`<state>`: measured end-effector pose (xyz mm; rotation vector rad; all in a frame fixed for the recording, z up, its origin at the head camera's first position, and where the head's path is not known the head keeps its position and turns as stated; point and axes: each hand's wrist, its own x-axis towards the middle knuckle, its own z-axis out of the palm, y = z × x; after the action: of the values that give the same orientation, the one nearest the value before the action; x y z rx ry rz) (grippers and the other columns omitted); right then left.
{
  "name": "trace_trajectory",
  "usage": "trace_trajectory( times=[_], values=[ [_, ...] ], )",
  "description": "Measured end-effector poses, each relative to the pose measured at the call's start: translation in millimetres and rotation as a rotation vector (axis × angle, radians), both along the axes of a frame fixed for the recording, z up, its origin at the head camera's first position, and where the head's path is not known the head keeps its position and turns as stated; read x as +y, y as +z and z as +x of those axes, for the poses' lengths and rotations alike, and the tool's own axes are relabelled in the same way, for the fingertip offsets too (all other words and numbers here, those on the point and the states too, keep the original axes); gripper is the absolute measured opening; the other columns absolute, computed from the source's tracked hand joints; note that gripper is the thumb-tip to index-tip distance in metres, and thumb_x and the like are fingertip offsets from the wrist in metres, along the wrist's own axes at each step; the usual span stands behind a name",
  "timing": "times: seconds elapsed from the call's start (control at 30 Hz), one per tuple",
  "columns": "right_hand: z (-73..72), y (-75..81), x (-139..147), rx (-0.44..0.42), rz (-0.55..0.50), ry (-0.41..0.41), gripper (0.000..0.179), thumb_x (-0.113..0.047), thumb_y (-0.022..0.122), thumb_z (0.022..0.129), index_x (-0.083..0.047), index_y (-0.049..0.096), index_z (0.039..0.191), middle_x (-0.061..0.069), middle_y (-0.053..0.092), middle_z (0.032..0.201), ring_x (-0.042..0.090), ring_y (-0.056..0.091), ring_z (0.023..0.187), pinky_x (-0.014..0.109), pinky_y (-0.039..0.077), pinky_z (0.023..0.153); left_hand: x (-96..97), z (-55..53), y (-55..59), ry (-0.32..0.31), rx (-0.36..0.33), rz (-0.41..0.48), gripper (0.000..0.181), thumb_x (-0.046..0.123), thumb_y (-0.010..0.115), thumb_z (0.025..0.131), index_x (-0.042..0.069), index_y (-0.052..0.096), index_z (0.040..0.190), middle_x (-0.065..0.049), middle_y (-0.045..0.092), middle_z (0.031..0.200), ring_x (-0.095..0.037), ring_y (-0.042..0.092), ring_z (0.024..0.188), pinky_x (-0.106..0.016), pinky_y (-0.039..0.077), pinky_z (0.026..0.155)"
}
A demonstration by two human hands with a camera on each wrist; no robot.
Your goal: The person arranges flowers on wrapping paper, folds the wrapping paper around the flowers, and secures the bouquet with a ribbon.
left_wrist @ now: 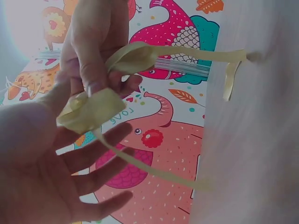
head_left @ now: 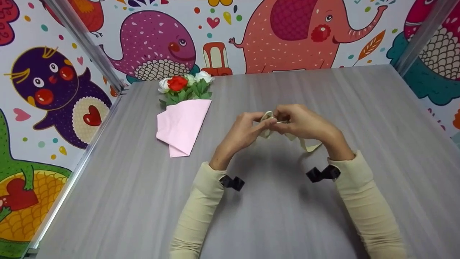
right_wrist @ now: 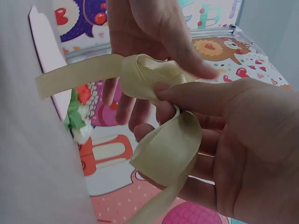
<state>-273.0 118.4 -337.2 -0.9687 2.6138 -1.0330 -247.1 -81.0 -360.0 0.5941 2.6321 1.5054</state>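
Both hands meet above the table around a cream ribbon (right_wrist: pixel 170 151), looped and bunched into what looks like a bow. My right hand (head_left: pixel 305 122) pinches its middle between thumb and index finger, as the right wrist view shows. My left hand (head_left: pixel 239 131) holds the other side near the thumb and index finger, while its remaining fingers (left_wrist: pixel 100 179) spread apart. Exactly where the left fingertips grip is partly hidden by the loops. Loose ribbon tails trail from the bunch; one hangs below the right hand in the head view.
On the table (head_left: pixel 125 201), left of the hands, lies a bouquet in pink wrapping paper (head_left: pixel 185 124) with red and white flowers (head_left: pixel 178 83) and green leaves. Cartoon-printed walls (head_left: pixel 287 39) stand behind and at the sides, with metal posts (head_left: pixel 88 43) at the corners.
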Motion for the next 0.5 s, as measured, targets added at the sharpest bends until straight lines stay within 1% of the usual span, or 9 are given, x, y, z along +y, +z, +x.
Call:
trace_trajectory(
  times=[0.1, 0.2, 0.27, 0.37, 0.43, 0.5],
  values=[
    [-0.3, 1.7, -5, -0.001, -0.028, -0.029, 0.017, -0.019, 0.076, 0.089, -0.007, 0.068, 0.098, 0.008, 0.07, 0.086, 0.016, 0.061, 0.072, 0.024, 0.05, 0.065, -3.1, -1.5, 1.7, 0.041, 0.019, 0.051, 0.034, 0.036, 0.058, 0.1, 0.007, 0.075, 0.104, -0.007, 0.073, 0.094, -0.02, 0.065, 0.085, -0.022, 0.052, 0.073],
    [-1.0, 2.2, -8, -0.002, -0.043, -0.05, 0.025, -0.023, 0.08, 0.086, -0.006, 0.068, 0.101, 0.009, 0.071, 0.091, 0.017, 0.063, 0.075, 0.023, 0.051, 0.067, -7.4, -3.4, 2.6, 0.078, 0.031, 0.092, 0.035, 0.033, 0.053, 0.103, 0.005, 0.075, 0.101, -0.009, 0.071, 0.091, -0.024, 0.063, 0.084, -0.024, 0.049, 0.07],
    [-1.4, 2.5, -7, -0.005, -0.051, -0.061, 0.028, -0.024, 0.081, 0.085, -0.006, 0.069, 0.102, 0.009, 0.072, 0.092, 0.017, 0.063, 0.077, 0.023, 0.051, 0.068, -10.2, -4.3, 3.3, 0.094, 0.033, 0.125, 0.036, 0.031, 0.05, 0.105, 0.005, 0.074, 0.104, -0.009, 0.073, 0.096, -0.022, 0.063, 0.087, -0.026, 0.05, 0.076],
    [-2.5, 2.8, -3, -0.002, -0.075, -0.075, 0.025, -0.023, 0.081, 0.084, -0.006, 0.07, 0.1, 0.008, 0.072, 0.09, 0.017, 0.061, 0.079, 0.023, 0.05, 0.068, -14.2, -5.7, 4.5, 0.113, 0.038, 0.183, 0.037, 0.029, 0.046, 0.107, 0.005, 0.073, 0.109, -0.012, 0.074, 0.105, -0.018, 0.066, 0.097, -0.033, 0.052, 0.09],
    [-3.2, 2.8, 1, 0.006, -0.097, -0.08, 0.02, -0.021, 0.079, 0.086, -0.006, 0.071, 0.097, 0.008, 0.071, 0.089, 0.018, 0.06, 0.08, 0.025, 0.051, 0.07, -16.7, -6.5, 5.6, 0.123, 0.041, 0.232, 0.036, 0.026, 0.045, 0.108, 0.003, 0.072, 0.112, -0.015, 0.074, 0.108, -0.021, 0.069, 0.103, -0.038, 0.052, 0.098],
    [-4.3, 2.4, 3, 0.014, -0.135, -0.073, 0.017, -0.019, 0.078, 0.088, -0.005, 0.07, 0.094, 0.01, 0.071, 0.095, 0.02, 0.06, 0.086, 0.031, 0.055, 0.077, -18.8, -7.4, 6.6, 0.134, 0.046, 0.274, 0.034, 0.022, 0.046, 0.107, 0.0, 0.071, 0.113, -0.019, 0.073, 0.104, -0.026, 0.07, 0.103, -0.04, 0.053, 0.1]
  ],
)
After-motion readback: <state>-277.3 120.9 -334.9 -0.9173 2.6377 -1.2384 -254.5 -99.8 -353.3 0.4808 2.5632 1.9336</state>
